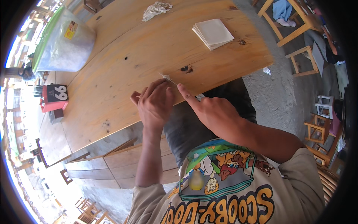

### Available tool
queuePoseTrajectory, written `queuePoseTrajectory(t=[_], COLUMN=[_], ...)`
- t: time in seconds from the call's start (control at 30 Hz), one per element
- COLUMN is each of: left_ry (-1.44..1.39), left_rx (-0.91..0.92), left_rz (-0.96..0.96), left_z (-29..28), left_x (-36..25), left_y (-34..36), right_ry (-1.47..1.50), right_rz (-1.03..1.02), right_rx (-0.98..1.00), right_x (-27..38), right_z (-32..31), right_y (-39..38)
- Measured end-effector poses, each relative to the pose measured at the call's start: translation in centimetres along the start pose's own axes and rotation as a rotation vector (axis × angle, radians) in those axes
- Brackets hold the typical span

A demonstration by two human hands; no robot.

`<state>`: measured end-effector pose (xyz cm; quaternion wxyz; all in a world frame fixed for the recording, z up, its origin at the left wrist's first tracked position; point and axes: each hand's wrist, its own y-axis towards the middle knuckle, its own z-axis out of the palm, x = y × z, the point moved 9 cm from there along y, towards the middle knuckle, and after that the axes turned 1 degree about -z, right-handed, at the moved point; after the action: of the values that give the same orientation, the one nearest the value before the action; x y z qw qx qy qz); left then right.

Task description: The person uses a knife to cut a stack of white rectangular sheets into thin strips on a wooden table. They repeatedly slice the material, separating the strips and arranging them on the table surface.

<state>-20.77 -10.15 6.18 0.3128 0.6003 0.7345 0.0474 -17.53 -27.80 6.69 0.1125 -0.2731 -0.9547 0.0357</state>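
A small white piece of paper (166,76) lies near the table's front edge, partly under my fingers. My left hand (154,103) has its fingers curled over it, touching it. My right hand (212,112) has its index finger stretched to the right side of the paper; the other fingers are curled under, and whatever they may hold is hidden. A stack of white square sheets (212,33) sits farther back to the right. A crumpled white paper heap (156,11) lies at the back of the table.
The wooden table (100,93) has a lidded translucent bin (65,46) and a red-and-black container (54,98) on its left. To the right are wooden stools (302,59) on the concrete floor (276,100) and another person's leg in blue (281,9). Boards (85,171) show below the table.
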Motion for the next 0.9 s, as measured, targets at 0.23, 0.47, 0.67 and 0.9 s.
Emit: queuePoseTrajectory(t=[0.23, 0.47, 0.67, 0.9], left_ry=[0.009, -0.026, -0.097, -0.14], left_rx=[0.004, 0.001, 0.038, 0.121], left_rz=[0.012, 0.003, -0.03, -0.072], left_z=[-0.2, -0.4, -0.3, 0.2], left_x=[-0.1, 0.3, 1.5, 4.1], left_y=[-0.3, -0.3, -0.5, 2.1], right_ry=[-0.05, 0.112, 0.761, 1.534], right_rz=[-0.081, -0.049, 0.035, 0.18], right_rx=[-0.051, -0.082, -0.082, 0.085], right_x=[-0.4, -2.2, -7.1, -13.8], right_z=[-0.4, 0.0, -1.9, -4.0], right_y=[0.6, 2.6, 3.9, 2.8])
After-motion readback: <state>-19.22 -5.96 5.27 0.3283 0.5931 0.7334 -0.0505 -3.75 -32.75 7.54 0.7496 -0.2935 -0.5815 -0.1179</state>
